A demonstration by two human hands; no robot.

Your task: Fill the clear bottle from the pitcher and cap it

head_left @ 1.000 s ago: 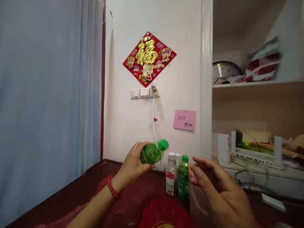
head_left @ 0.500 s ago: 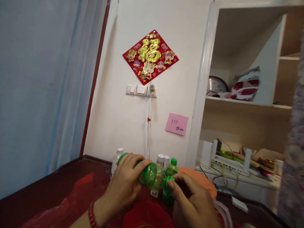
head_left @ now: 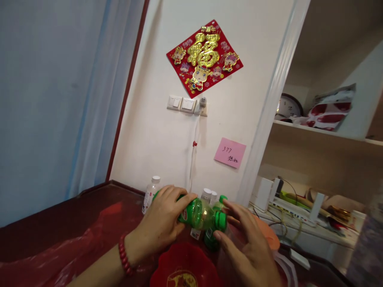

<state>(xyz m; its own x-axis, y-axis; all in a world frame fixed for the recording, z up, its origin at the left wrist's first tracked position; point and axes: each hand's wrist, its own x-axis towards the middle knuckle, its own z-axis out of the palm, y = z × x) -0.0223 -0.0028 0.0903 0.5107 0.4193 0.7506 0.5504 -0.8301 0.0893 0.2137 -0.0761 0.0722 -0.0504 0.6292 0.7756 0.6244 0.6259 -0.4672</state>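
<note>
My left hand (head_left: 167, 215) is wrapped round a green-labelled plastic bottle (head_left: 196, 214), which lies tilted nearly level with its neck to the right. On that neck sits a green cap (head_left: 220, 221). Close by the cap, my right hand (head_left: 247, 243) has thumb and fingers spread around it, with a gap showing. Below the bottle stands a red scalloped bowl (head_left: 158, 271) with a gold print inside. Behind it are another green-capped bottle (head_left: 211, 240), partly hidden, and white-capped bottles (head_left: 207, 194). One more white-capped bottle (head_left: 150, 195) stands beyond my left hand.
Red plastic film (head_left: 98, 227) covers part of the dark red table (head_left: 60, 223). An orange lid (head_left: 267, 233) lies behind my right hand. At right, a shelf holds a white router (head_left: 295, 213) with cables. A pink note (head_left: 230, 153) is on the wall.
My right hand's fingers have opened away from the green cap, which they pinched before. The bottle stays in my left hand. The view has shifted and tilted slightly, showing more of the bowl.
</note>
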